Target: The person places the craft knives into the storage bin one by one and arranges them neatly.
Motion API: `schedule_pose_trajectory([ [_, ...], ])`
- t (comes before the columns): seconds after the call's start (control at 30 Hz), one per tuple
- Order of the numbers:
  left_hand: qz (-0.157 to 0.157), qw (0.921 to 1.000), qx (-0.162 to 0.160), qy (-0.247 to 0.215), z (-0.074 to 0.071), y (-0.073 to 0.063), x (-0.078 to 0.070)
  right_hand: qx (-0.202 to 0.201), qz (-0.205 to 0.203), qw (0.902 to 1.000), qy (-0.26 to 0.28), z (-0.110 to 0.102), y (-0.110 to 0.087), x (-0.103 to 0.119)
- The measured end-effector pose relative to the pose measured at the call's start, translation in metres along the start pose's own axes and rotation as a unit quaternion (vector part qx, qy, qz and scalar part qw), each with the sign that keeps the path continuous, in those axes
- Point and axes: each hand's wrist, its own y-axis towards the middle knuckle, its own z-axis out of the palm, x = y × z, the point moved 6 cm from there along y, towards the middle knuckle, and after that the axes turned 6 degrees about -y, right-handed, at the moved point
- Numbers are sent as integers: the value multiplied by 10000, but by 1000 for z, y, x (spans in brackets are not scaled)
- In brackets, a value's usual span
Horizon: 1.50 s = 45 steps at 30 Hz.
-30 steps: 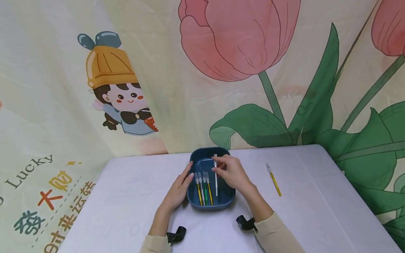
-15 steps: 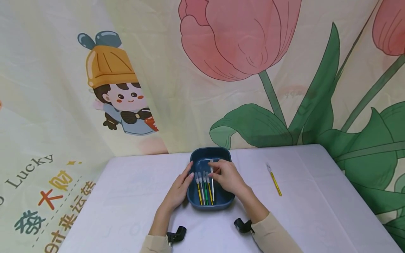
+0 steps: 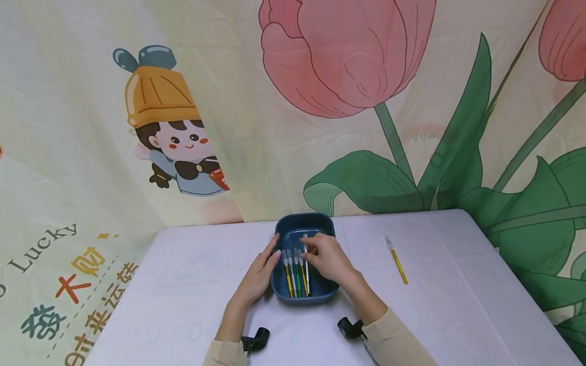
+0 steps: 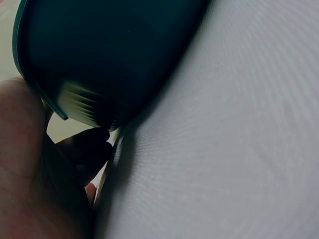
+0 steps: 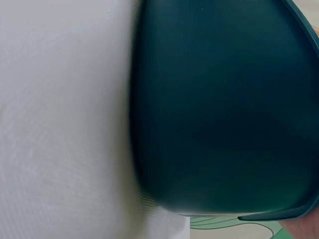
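Note:
A dark blue box (image 3: pixel 305 300) with rounded corners stands on the table. My left hand (image 3: pixel 256 274) holds its left side, thumb at the rim and fingers against the outer wall; the left wrist view shows fingertips low on that wall. Inside lie several slim craft knives (image 3: pixel 297 282) with clear caps and yellow, silver or green handles, side by side. Over the box my right hand (image 3: pixel 329 259) pinches a silver craft knife (image 3: pixel 308 284) near its upper end, just right of the row. In the right wrist view the box wall (image 5: pixel 229 109) hides most of that hand.
A yellow craft knife (image 3: pixel 396 260) with a clear cap lies on the white table (image 3: pixel 439 315), right of the box. A printed cloth backdrop (image 3: pixel 256 168) rises behind the table's back edge. Each wrist carries a small black camera.
My right hand has moved left and slightly towards me, bringing the silver craft knife beside the row in the box. The left hand has stayed in place.

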Motion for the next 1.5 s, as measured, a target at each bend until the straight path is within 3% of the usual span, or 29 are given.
schedule_pose_trajectory([
  [0.67, -9, 10000, -2, 9, -1, 1, 2, 334, 71, 9974, -636, 21, 3, 8],
  [1.5, -89, 10000, -24, -1, 0, 0, -1, 643, 154, 9944, -824, 27, 1, 2],
])
